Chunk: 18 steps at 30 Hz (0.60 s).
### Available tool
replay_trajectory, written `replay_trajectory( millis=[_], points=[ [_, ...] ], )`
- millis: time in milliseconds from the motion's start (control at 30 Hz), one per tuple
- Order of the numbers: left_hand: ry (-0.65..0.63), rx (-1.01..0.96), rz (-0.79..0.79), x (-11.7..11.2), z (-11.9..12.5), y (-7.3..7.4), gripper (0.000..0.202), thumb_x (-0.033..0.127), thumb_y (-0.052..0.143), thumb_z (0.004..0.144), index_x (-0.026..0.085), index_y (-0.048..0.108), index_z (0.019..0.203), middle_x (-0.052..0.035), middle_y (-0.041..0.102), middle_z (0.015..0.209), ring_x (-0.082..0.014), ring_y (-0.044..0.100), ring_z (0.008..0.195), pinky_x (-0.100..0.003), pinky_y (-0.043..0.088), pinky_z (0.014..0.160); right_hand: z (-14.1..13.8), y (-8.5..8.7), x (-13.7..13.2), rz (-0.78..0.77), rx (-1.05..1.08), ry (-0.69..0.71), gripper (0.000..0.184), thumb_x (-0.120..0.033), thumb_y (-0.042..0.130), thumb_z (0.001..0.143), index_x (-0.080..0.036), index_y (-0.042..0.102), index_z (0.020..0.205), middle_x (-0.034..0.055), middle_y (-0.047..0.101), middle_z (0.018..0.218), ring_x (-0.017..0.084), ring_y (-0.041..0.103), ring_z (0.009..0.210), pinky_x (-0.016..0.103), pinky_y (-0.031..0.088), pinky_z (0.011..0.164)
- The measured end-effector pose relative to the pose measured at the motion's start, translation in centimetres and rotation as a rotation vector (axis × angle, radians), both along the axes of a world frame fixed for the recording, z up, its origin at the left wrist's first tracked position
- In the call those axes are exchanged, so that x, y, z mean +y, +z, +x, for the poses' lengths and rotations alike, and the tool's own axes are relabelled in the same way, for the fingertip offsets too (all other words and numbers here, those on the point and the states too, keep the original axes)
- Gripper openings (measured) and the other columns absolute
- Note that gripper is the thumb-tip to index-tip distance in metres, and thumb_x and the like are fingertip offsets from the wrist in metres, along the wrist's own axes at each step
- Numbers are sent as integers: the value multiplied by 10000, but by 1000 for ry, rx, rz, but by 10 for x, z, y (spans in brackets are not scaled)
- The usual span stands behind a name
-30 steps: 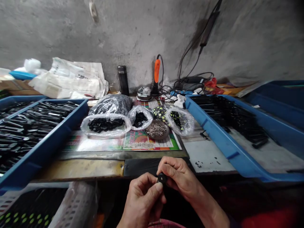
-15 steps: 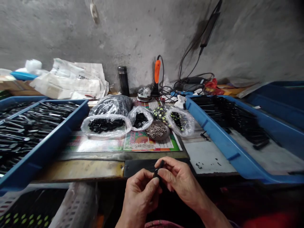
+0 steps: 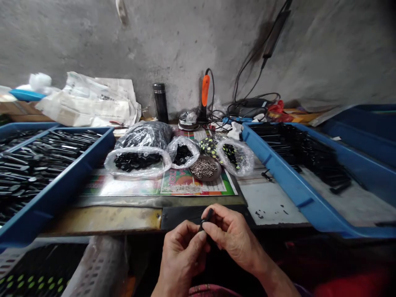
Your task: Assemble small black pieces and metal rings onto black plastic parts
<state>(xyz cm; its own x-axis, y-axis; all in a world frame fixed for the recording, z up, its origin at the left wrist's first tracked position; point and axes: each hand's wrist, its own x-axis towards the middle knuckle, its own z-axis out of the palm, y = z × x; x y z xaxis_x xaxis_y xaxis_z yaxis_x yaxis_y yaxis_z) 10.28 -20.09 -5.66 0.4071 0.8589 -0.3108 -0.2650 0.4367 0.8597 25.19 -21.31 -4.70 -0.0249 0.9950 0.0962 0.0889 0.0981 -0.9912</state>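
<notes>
Just over the table's front edge, my left hand [image 3: 185,251] and my right hand [image 3: 232,235] meet with fingertips pinched on one small black part [image 3: 206,218]. Its upper end sticks out between my right thumb and forefinger; the lower part is covered by my left fingers, so its exact kind is unclear. Beyond the hands sits a round dish [image 3: 216,175] heaped with small metal screws [image 3: 203,168]. Around it are open plastic bags of small parts: black discs [image 3: 136,161], other black pieces [image 3: 182,154], and black-and-yellow-green pieces [image 3: 231,156].
Blue trays hold long black parts at left [image 3: 62,181] and right [image 3: 287,179]. An orange-handled tool [image 3: 205,90] and a black flask [image 3: 160,103] stand by the wall. Below the table at left is a plastic-lined white basket [image 3: 95,268] of black parts with yellow-green ends.
Both hands keep their pinch on the black part. My right thumb and fingers have shifted slightly, and the part tilts a little more. The camera view has moved slightly.
</notes>
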Motion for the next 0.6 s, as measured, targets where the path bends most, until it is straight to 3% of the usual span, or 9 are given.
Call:
replay_trajectory(
  millis=[100,233,433,600],
  points=[
    [-66,-27,-4,-1,-3,3,447,498,820,702,130,573,759,1,613,578,-17,389,373,-131,272,363,7,1,2,-1,94,76,327,-443,615,954,-116,614,946,-35,477,605,62,402,450,129,297,415],
    [-133,-55,-30,-3,-2,3,449,508,812,708,137,564,765,-1,613,560,-17,386,348,-130,259,348,10,-4,3,-29,202,129,514,-602,592,952,-113,576,795,-28,437,574,55,353,408,130,219,360],
    [-90,-26,-46,-4,1,3,478,521,826,682,138,548,749,-1,615,567,-18,392,358,-125,258,353,5,-8,1,75,32,-27,462,-524,564,1003,-117,589,786,-32,426,556,63,374,443,132,250,393],
    [-46,-15,-18,-1,2,5,499,540,835,660,135,562,762,3,615,568,-15,378,355,-128,265,346,9,-1,-1,21,69,66,363,-475,578,981,-117,612,928,-39,451,586,66,393,455,140,277,415]
  ],
)
